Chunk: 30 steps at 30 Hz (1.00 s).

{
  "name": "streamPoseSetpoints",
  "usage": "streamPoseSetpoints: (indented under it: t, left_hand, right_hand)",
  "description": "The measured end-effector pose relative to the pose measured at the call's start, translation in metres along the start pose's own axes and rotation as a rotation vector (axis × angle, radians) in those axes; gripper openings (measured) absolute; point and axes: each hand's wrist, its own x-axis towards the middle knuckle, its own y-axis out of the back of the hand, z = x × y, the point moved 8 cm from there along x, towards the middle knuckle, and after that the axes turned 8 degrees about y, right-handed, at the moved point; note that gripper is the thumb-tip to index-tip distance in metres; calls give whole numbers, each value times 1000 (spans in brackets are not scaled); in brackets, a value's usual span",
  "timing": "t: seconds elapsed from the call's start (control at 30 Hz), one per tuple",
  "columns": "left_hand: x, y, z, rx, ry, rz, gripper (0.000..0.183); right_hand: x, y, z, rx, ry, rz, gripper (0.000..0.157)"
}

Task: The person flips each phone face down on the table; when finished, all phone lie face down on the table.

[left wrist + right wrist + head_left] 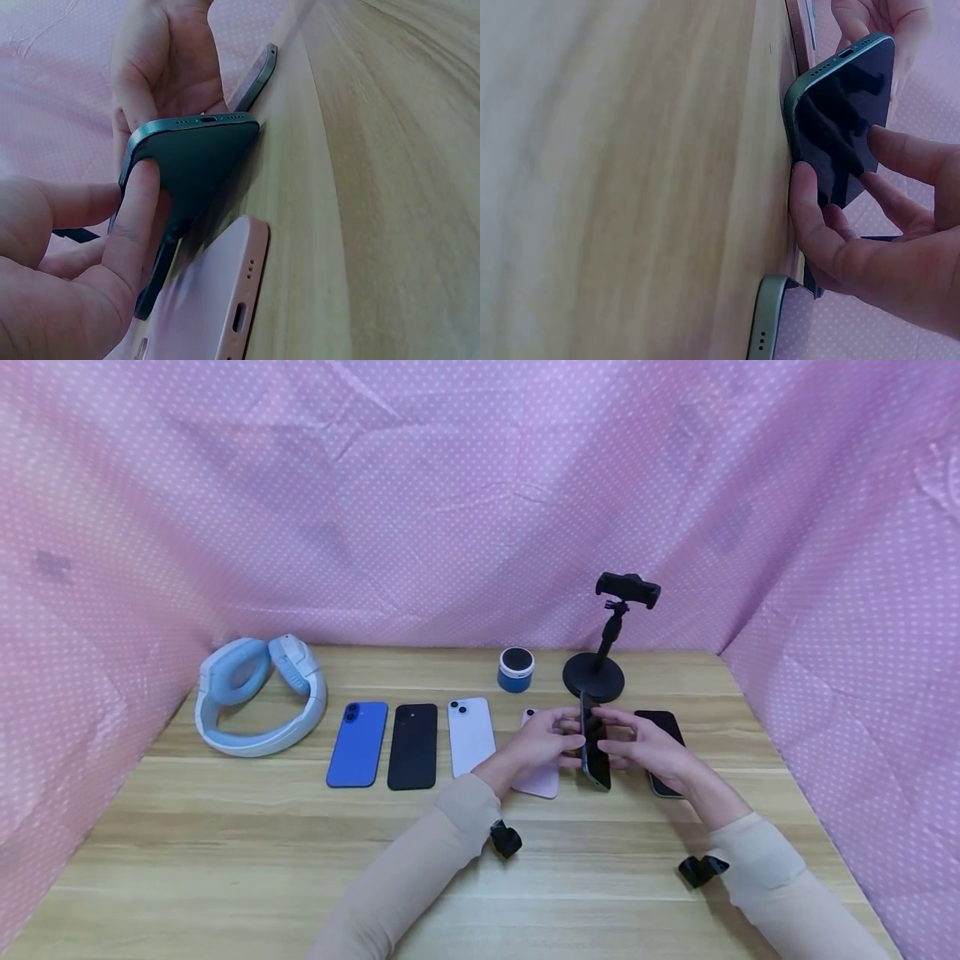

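A dark green phone (595, 743) stands tilted on its long side between my two hands, its black screen facing right. In the left wrist view, my left hand (546, 741) holds it by the back and upper edge, one finger lying on the green back (199, 161). My right hand (656, 752) holds it from the screen side; in the right wrist view, its fingertips are on the black screen (847, 112) and near the lower edge. Below my left hand lies a pink phone (542, 781). Under my right wrist rests a phone with a black screen (660, 721).
Left of the hands lie a white phone (471, 739), a black phone (412, 747) and a blue phone (357, 747). Light blue headphones (258, 743) sit far left. At the back stand a small blue-and-white cylinder (515, 677) and a black phone stand (592, 677). Pink dotted cloth surrounds the wooden table (225, 860).
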Motion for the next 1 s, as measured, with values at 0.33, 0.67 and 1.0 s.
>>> streamPoseSetpoints:
  t: [0.33, 0.67, 1.0]
  left_hand:
    - [2, 8, -8, 81, 26, 65, 54]
    - [5, 3, -14, 200, 13, 56, 48]
    - [1, 1, -5, 430, -21, 114, 53]
  right_hand:
    - [1, 0, 7, -82, 8, -5, 65]
    - [5, 5, 5, -276, 39, 42, 66]
    - [7, 9, 0, -428, 52, 85, 65]
